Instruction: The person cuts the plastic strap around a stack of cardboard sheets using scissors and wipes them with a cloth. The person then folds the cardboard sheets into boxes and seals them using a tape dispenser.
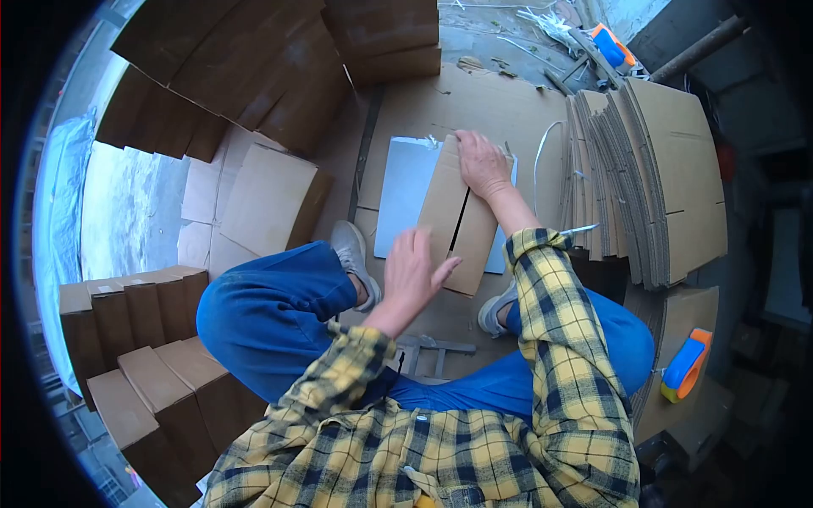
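A folded cardboard box (438, 201) stands between my shoes, with a dark slit where its flaps meet. My right hand (484, 165) grips its far end, fingers curled over the edge. Close to its near left side is my left hand (409, 275), holding nothing, with the thumb spread from slightly blurred fingers. Under and behind the box lies a pale white-blue board (403, 182), partly covered by it.
Flat cardboard sheets (690, 182) are stacked on the right, beside a blue and orange tape dispenser (686, 366). A similar dispenser (613, 46) lies at the far right. Made-up boxes (182, 372) stand at the left; tall cardboard (246, 59) rises at the back left.
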A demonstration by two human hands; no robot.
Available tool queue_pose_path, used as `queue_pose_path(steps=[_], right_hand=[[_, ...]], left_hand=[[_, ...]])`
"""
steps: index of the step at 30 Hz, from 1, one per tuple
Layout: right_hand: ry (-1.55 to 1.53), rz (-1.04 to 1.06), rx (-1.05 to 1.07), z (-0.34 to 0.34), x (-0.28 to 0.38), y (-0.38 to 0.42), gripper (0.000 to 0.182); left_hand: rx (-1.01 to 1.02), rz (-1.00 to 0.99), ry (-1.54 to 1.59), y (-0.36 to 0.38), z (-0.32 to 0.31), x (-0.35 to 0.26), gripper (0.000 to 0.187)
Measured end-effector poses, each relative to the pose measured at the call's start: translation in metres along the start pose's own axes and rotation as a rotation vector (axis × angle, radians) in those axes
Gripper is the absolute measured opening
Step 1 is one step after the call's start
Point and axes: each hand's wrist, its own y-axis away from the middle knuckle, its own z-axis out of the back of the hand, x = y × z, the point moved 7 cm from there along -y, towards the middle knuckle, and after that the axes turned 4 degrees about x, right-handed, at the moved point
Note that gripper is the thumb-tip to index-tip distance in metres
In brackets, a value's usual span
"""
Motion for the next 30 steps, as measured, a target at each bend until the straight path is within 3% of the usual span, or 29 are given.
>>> queue_pose_path(steps=[1, 3, 6, 8, 9, 11, 12, 14, 17, 21, 23, 24, 25, 28, 30], right_hand=[[-0.013, -0.012, 0.007, 0.000, 0.000, 0.000, 0.020], [-0.023, -0.016, 0.005, 0.002, 0.001, -0.004, 0.020], [0.027, -0.054, -0.116, 0.013, -0.005, 0.006, 0.020], [0.124, -0.130, -0.326, 0.032, -0.010, 0.009, 0.022], [0.122, -0.125, -0.332, 0.035, -0.014, 0.008, 0.022], [0.234, -0.352, -0.745, 0.065, -0.039, 0.031, 0.020], [0.235, -0.350, -0.740, 0.066, -0.048, 0.037, 0.020], [-0.169, -0.656, -0.133, 0.027, -0.093, 0.044, 0.024], [-0.058, -0.528, -0.146, 0.025, -0.087, 0.038, 0.033], [-0.071, -0.558, -0.133, 0.005, -0.126, 0.041, 0.034], [-0.945, -1.014, -0.318, -0.018, -0.161, 0.071, 0.035], [-1.053, -1.039, -0.463, -0.011, -0.167, 0.081, 0.034], [-1.051, -1.050, -0.460, -0.009, -0.166, 0.091, 0.034], [-0.543, -0.869, -0.146, 0.008, -0.162, 0.095, 0.036], [-0.457, -0.749, -0.129, 0.021, -0.153, 0.079, 0.035]], left_hand=[[-0.001, 0.001, 0.004, -0.008, -0.013, 0.002, 0.059], [-0.125, -0.123, -0.207, -0.021, -0.030, -0.004, 0.078], [-0.072, -0.110, -0.197, -0.021, -0.048, 0.004, 0.085], [-0.079, -0.111, -0.223, -0.020, -0.049, 0.004, 0.085], [-0.081, -0.119, -0.254, -0.021, -0.048, 0.005, 0.084], [-0.086, -0.122, -0.256, -0.022, -0.046, 0.005, 0.084], [-0.083, -0.122, -0.255, -0.020, -0.048, 0.005, 0.084], [-0.082, -0.118, -0.258, -0.017, -0.050, 0.004, 0.084], [-0.092, -0.125, -0.271, -0.021, -0.050, 0.002, 0.083], [-0.095, -0.131, -0.264, -0.020, -0.049, 0.002, 0.082], [-0.099, -0.136, -0.257, -0.022, -0.049, 0.002, 0.082], [-0.099, -0.139, -0.253, -0.020, -0.049, 0.003, 0.082], [-0.089, -0.137, -0.252, -0.018, -0.049, 0.004, 0.082], [-0.097, -0.133, -0.237, -0.020, -0.049, -0.001, 0.081], [-0.089, -0.121, -0.237, -0.020, -0.048, 0.000, 0.081]])
